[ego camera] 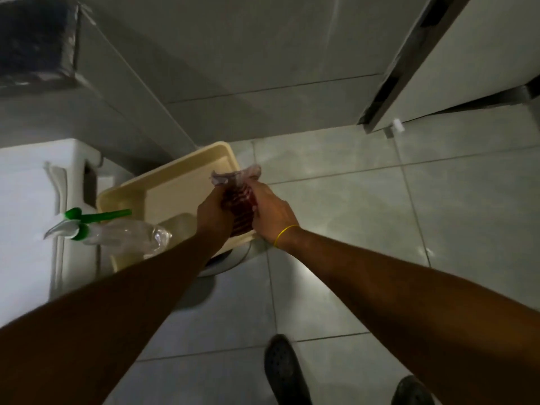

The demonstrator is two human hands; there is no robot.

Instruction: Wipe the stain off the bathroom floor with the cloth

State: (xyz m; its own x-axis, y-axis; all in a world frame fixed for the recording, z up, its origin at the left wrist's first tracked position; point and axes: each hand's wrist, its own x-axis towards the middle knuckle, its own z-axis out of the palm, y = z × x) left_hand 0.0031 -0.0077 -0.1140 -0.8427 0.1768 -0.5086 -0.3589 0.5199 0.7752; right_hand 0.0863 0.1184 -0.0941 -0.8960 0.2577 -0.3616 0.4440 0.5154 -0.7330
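Both hands are bunched up around the cloth [240, 206], a red striped rag with a paler bit sticking out the top. The left hand [214, 213] is curled tight on its left side, and the right hand [270, 216], yellow band [285, 233] on the wrist, pinches the other side. They hold it just over the right edge of a cream plastic tray [181, 182]. A clear spray bottle [117, 232] with a green and white trigger lies on the tray's left. Grey tiled floor [380, 229] below, dark shoes [282, 369] at the bottom. Can't make out any stain.
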